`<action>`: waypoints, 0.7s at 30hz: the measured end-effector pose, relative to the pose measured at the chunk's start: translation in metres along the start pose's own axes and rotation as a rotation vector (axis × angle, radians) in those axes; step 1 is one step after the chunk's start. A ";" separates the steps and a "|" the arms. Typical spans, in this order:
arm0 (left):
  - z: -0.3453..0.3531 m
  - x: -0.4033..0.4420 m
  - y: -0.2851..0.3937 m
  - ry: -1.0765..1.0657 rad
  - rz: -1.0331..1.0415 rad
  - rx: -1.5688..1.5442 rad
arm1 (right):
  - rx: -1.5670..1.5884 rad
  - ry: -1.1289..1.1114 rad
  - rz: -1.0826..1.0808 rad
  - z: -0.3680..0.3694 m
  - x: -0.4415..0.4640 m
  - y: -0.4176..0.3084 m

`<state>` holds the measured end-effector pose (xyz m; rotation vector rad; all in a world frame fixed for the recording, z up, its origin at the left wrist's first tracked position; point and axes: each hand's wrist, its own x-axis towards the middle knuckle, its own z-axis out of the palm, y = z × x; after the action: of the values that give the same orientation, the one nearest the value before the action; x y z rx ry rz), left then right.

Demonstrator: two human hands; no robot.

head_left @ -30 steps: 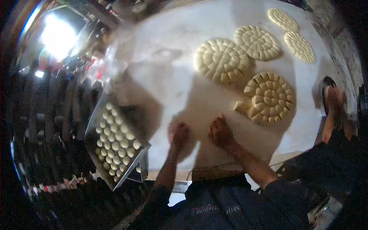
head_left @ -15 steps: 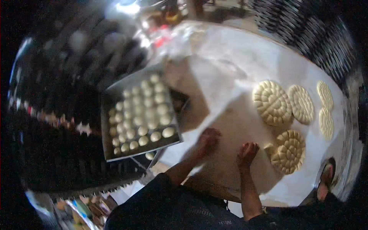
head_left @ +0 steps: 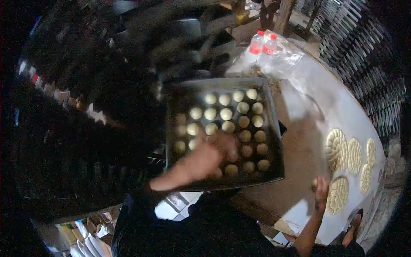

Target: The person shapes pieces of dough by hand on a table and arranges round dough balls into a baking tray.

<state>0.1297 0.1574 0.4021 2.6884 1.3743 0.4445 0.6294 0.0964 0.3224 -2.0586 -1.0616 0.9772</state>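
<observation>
My left hand (head_left: 209,156) reaches over a dark, square metal tray (head_left: 270,171) of round dough balls (head_left: 228,127). Motion smears its fingers, and it hides several balls in the tray's middle and front. Low over the table's right part, my right hand (head_left: 321,192) has its fingers closed on a small piece of dough (head_left: 314,183), which shows only partly at the fingertips. Just to its right lies a flat, scored round of dough (head_left: 338,196). Several more patterned rounds (head_left: 336,147) lie farther back and to the right.
Two red-capped plastic bottles (head_left: 269,44) stand at the table's far end beside crumpled clear plastic (head_left: 282,62). A light sheet covers the table (head_left: 338,100). Part of another person, seemingly a hand (head_left: 354,223), shows at the lower right edge. Dark woven panels (head_left: 364,55) rise behind.
My view has swung left, bringing the tray to the middle. My left hand has moved from the table to over the tray. My right hand has come to the small dough piece by the nearest round.
</observation>
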 end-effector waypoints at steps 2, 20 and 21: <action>0.013 0.018 -0.101 -0.199 -0.378 0.357 | 0.122 -0.212 -0.352 0.078 -0.021 -0.120; 0.026 -0.037 -0.164 0.354 -0.570 -0.242 | -0.149 0.008 -1.290 0.208 -0.011 -0.177; -0.003 -0.046 -0.137 0.329 -0.664 -0.167 | -0.054 0.249 -1.119 0.189 -0.008 -0.134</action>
<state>-0.0036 0.2013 0.3660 1.9188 2.0781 0.8881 0.4170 0.1900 0.3282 -1.2016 -1.7615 0.1095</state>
